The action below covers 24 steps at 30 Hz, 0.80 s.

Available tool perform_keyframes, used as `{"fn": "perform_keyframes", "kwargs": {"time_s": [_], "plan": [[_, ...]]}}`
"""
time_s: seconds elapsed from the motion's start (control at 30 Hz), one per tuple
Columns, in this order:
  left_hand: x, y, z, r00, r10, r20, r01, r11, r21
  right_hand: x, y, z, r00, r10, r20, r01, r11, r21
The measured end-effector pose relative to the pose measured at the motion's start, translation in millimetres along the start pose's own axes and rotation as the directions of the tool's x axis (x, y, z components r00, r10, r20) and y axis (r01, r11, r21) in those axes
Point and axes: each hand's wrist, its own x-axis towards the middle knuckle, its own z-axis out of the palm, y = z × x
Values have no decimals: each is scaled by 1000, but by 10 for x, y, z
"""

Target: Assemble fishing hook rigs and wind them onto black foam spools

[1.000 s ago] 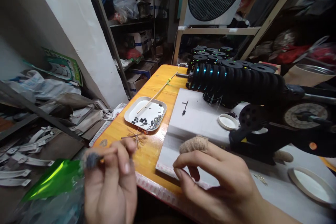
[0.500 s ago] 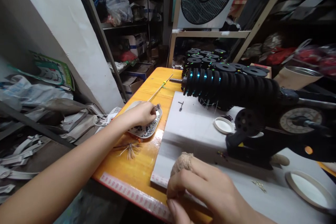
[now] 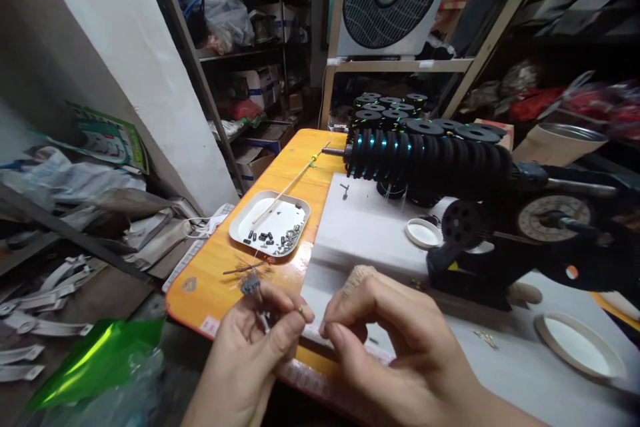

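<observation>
The left hand (image 3: 257, 350) pinches a tiny brass-coloured piece (image 3: 303, 311) at its fingertips. Just beside it, the right hand (image 3: 395, 330) has thumb and forefinger together, contents unclear; a slackened pinch could drop the piece.

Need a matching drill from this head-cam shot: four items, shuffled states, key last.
1. Left hand
2. Right hand
3. Tray
4. Thin stick

A. White, holding small black parts
B. Tan wrap on one finger
C. Lower end in the tray, upper end beyond its rim
D. Pinching a small gold-coloured piece

Pairs: 1-D, 2-B, 3-A, 4-C
</observation>
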Motion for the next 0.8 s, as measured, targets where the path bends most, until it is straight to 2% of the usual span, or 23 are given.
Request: {"fn": "perform_keyframes", "kwargs": {"time_s": [0.07, 0.2, 0.4, 0.8], "plan": [[-108, -88, 42, 994, -101, -44, 93, 982, -165, -26, 22, 36, 1000, 7, 24, -7, 1000, 6], [-174, -132, 76, 988, -146, -58, 123, 949, -289, -46, 15, 62, 999, 32, 41, -32, 999, -7], [-212, -122, 58, 987, -161, -26, 147, 945, -293, -29, -38, 45, 998, 52, 40, -53, 999, 14], [-222, -114, 84, 984, -173, -39, 156, 948, -277, -15, -56, 38, 998, 45, 39, -46, 999, 16]]}}
